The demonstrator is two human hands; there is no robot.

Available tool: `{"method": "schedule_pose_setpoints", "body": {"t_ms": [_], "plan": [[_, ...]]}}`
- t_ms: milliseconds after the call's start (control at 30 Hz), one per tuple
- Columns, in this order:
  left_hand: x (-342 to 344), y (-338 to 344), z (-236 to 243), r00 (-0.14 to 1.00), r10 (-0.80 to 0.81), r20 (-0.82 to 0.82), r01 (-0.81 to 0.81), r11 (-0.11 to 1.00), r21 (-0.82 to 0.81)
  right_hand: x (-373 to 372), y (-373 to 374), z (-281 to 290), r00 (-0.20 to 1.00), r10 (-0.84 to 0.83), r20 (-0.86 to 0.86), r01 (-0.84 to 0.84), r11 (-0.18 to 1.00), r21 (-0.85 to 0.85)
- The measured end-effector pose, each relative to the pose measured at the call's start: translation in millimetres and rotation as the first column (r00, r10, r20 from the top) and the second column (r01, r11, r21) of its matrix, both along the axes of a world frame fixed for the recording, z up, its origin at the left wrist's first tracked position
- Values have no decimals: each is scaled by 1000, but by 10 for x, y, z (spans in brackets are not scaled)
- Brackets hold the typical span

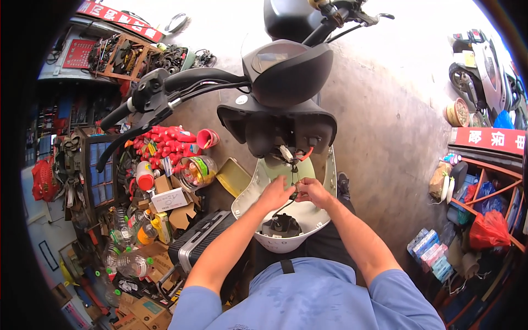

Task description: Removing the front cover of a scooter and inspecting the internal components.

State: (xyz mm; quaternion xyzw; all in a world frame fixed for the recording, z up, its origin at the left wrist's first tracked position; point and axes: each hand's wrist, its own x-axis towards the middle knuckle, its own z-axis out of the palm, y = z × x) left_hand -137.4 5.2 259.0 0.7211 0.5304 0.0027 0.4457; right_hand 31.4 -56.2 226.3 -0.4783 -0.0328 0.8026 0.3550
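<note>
A black scooter front (280,126) with its handlebar (165,93) stands ahead of me, wires (294,157) hanging out from under its inner cover. A white body panel (286,212) rests below it against my lap, with a black fitting (281,225) on its lower part. My left hand (273,193) and my right hand (313,191) meet over the panel, both pinching a thin dark wire (295,190) that runs up toward the hanging wires.
At left lie red bottles (165,140), a clear jar (197,171), cardboard boxes (173,206), plastic bottles (129,258) and a dark toolcase (201,239). Shelves with packets (473,220) stand at right. Another scooter (484,71) is parked at far right on the concrete floor (385,121).
</note>
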Motion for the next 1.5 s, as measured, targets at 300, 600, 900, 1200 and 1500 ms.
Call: {"method": "schedule_pose_setpoints", "body": {"t_ms": [300, 600, 900, 1200, 1500], "plan": [[369, 14, -259, 982, 176, 75, -161, 973, -167, 80, 21, -54, 999, -6, 42, 6, 1000, -10], [406, -29, -281, 962, 270, 43, -264, 958, -108, 69, 87, -76, 993, 81, 80, -81, 997, -7], [392, -58, -347, 938, 338, 79, -324, 935, -146, 73, 105, -24, 980, 119, 156, -124, 992, 18], [307, 31, -425, 915, 395, 76, -333, 851, -406, 83, -38, -105, 971, 5, 238, -7, 1000, 8], [291, 29, -267, 907, 409, 102, -341, 853, -395, 47, 16, -206, 906, 190, 378, -259, 956, 139]]}}
